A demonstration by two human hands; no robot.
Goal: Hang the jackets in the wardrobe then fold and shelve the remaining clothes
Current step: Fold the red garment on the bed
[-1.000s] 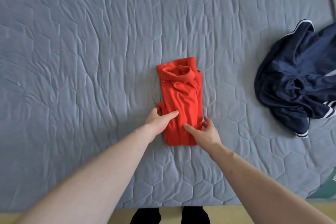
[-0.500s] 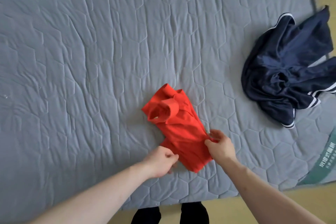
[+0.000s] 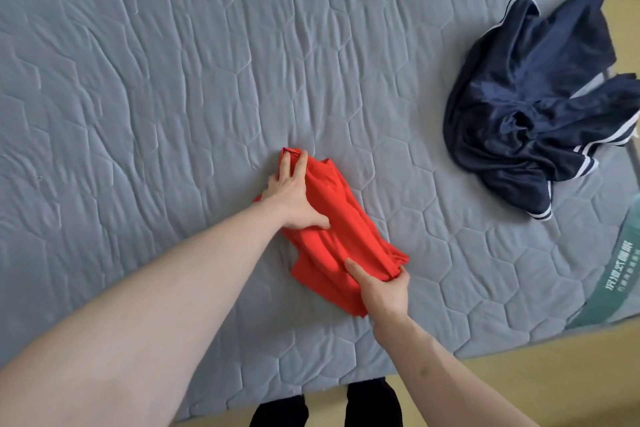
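mattress [image 3: 173,97]: grey, quilted in hexagon pattern, creased; fills most of the view. Carries both garments.
mattress label [image 3: 620,274]: green tag with pale print at the right edge, near corner. Print too small to read.
floor [image 3: 554,374]: yellowish, visible along the near edge and the right side of the mattress.
navy garment [image 3: 533,107]: dark blue, shiny, white stripe trim; crumpled heap at the right side of the mattress, one part reaching the mattress edge. Well apart from the red piece and from both hands. Unfolded.
feet [image 3: 325,406]: two dark shapes at the bottom edge, right at the near side of the mattress. Cannot tell shoes from socks.
obstructions: nothing lies between the hands and the red piece; left forearm covers a wide strip of mattress at lower left.
red garment [image 3: 332,218]: orange-red, partly folded into a long bundle, lying diagonally on the mattress, far end upper left, near end lower right. Centre of the view, close to the near edge.
left hand [image 3: 294,198]: palm down on the far half of the red garment, fingers fairly straight and reaching to its far tip, thumb spread out across the cloth toward the middle. Presses flat, no grip visible.
right hand [image 3: 384,288]: at the near end of the red garment. Thumb on top of the cloth, fingers curled round the bunched end on the right. Holds that end.
hands spacing: apart, one at each end of the bundle.
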